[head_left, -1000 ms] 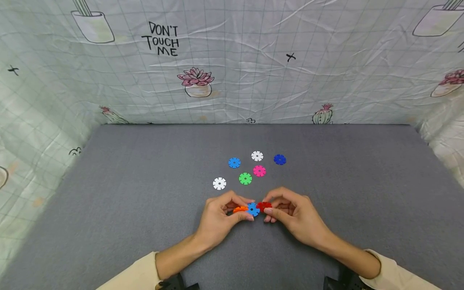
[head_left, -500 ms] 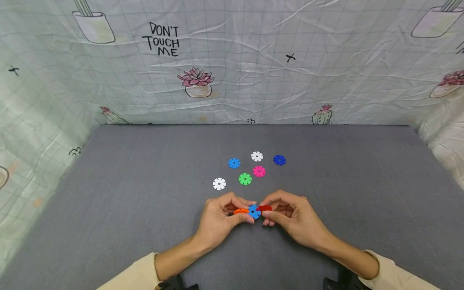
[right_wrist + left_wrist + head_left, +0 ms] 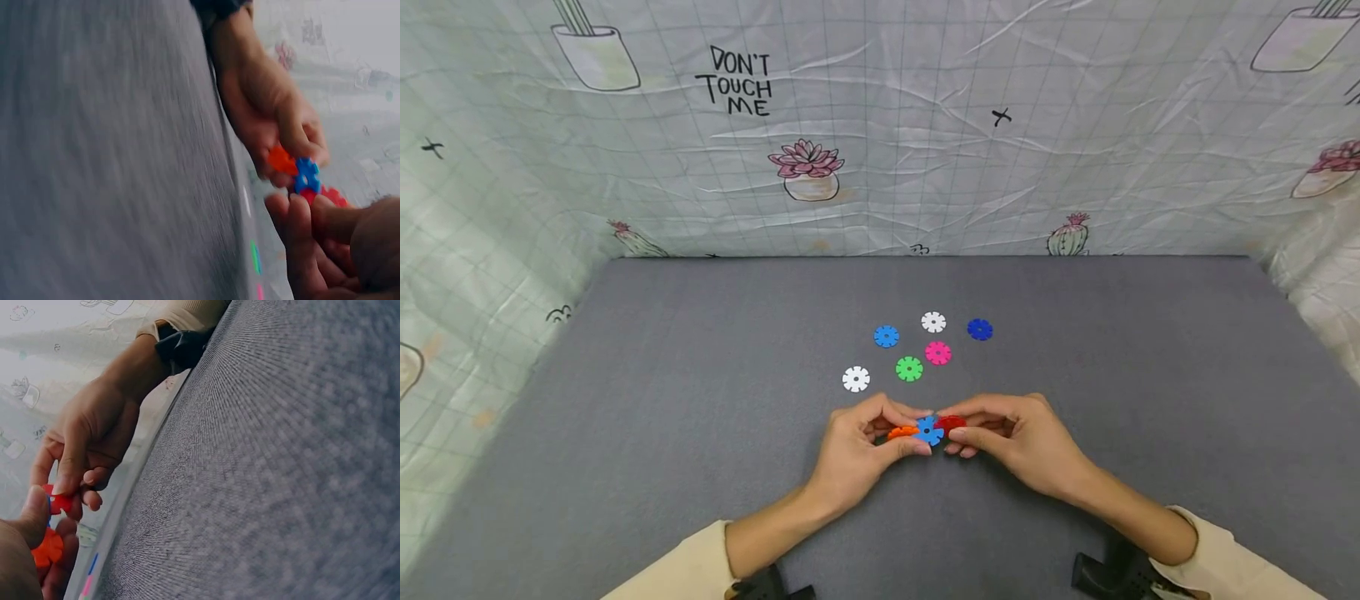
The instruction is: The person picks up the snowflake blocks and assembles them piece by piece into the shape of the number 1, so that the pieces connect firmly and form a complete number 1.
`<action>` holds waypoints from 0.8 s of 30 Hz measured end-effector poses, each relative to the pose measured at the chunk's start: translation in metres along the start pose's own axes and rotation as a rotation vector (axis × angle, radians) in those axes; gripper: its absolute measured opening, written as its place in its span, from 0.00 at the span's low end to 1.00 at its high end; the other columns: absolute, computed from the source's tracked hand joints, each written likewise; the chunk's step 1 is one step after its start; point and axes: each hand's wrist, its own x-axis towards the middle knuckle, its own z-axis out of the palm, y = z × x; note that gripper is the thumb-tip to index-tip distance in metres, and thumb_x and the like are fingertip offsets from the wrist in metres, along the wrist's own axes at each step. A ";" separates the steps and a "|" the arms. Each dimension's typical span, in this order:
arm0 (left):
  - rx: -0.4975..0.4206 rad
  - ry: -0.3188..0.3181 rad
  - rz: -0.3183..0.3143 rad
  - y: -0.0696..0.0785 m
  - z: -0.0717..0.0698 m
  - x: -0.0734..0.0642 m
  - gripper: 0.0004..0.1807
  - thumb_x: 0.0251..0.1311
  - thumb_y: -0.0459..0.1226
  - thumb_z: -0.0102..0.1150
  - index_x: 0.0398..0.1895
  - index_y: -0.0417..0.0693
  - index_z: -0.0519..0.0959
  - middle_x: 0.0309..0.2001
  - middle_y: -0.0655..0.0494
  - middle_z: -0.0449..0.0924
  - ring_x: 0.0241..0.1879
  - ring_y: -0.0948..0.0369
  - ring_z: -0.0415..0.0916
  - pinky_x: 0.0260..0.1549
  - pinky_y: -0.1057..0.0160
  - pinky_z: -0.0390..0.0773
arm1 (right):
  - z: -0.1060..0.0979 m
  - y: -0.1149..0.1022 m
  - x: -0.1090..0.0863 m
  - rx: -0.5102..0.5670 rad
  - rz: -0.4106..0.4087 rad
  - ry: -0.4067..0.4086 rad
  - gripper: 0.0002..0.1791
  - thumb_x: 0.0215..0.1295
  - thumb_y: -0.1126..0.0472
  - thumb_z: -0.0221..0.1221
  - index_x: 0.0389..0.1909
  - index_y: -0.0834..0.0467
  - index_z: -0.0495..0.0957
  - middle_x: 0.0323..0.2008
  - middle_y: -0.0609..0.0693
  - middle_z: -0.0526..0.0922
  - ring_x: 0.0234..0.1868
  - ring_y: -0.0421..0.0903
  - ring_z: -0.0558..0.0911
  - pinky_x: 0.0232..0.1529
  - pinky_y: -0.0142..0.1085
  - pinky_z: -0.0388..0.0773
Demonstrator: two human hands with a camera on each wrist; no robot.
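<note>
Left hand (image 3: 857, 446): thumb and fingers pinch the blue disc (image 3: 932, 433), orange disc (image 3: 902, 432) at its 9 o'clock. Right hand (image 3: 1026, 442): pinches the red disc (image 3: 952, 422), touching blue at 3 o'clock; slot depth unclear. Green disc (image 3: 909, 369) on table (image 3: 700, 375), 11 o'clock from blue.

Head cam: even light, med. bright, mostly sharp. Cloth (image 3: 880, 100) has pale glare on creases, brightest low at the sides. Table (image 3: 662, 417) matte, dull, w/ faint soft shadows near L hand (image 3: 853, 454) & R hand (image 3: 1033, 446). Pot prints (image 3: 597, 58) skew in top corners. L wrist cam: dimmer, table soft-focus toward R edge, L hand dark up close. R wrist cam: table streaky w/ blur, cloth washed out top R, R hand dark + soft.
</note>
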 end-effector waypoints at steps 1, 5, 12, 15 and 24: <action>0.006 0.003 0.007 -0.001 0.000 0.000 0.11 0.46 0.26 0.71 0.30 0.39 0.77 0.40 0.45 0.84 0.42 0.53 0.83 0.41 0.58 0.80 | -0.002 -0.001 0.001 -0.024 -0.001 0.002 0.15 0.59 0.73 0.62 0.47 0.62 0.82 0.31 0.53 0.86 0.28 0.48 0.85 0.29 0.38 0.81; 0.023 0.011 0.011 0.000 0.000 0.001 0.11 0.46 0.26 0.71 0.32 0.38 0.77 0.41 0.45 0.84 0.42 0.53 0.82 0.44 0.58 0.79 | -0.008 -0.005 0.003 -0.147 -0.034 0.039 0.14 0.58 0.70 0.64 0.45 0.57 0.83 0.32 0.49 0.86 0.27 0.43 0.85 0.27 0.35 0.81; 0.106 -0.054 0.100 0.006 0.001 0.003 0.15 0.47 0.21 0.68 0.37 0.35 0.75 0.42 0.42 0.82 0.39 0.52 0.82 0.43 0.57 0.79 | -0.007 -0.005 0.003 -0.209 -0.066 0.086 0.14 0.56 0.69 0.66 0.43 0.54 0.84 0.32 0.44 0.86 0.27 0.40 0.85 0.29 0.34 0.81; 0.143 -0.079 0.151 0.007 0.001 0.003 0.16 0.48 0.22 0.68 0.41 0.36 0.76 0.42 0.44 0.82 0.37 0.52 0.82 0.40 0.58 0.80 | -0.005 -0.003 0.002 -0.201 -0.070 0.093 0.14 0.55 0.70 0.67 0.43 0.54 0.84 0.31 0.46 0.87 0.27 0.39 0.85 0.29 0.33 0.80; 0.177 -0.102 0.199 -0.004 -0.001 0.002 0.18 0.51 0.29 0.70 0.46 0.41 0.78 0.37 0.50 0.82 0.32 0.56 0.80 0.34 0.61 0.81 | 0.004 0.001 0.000 -0.227 -0.151 0.105 0.15 0.51 0.75 0.67 0.41 0.61 0.82 0.27 0.53 0.86 0.24 0.40 0.84 0.24 0.31 0.78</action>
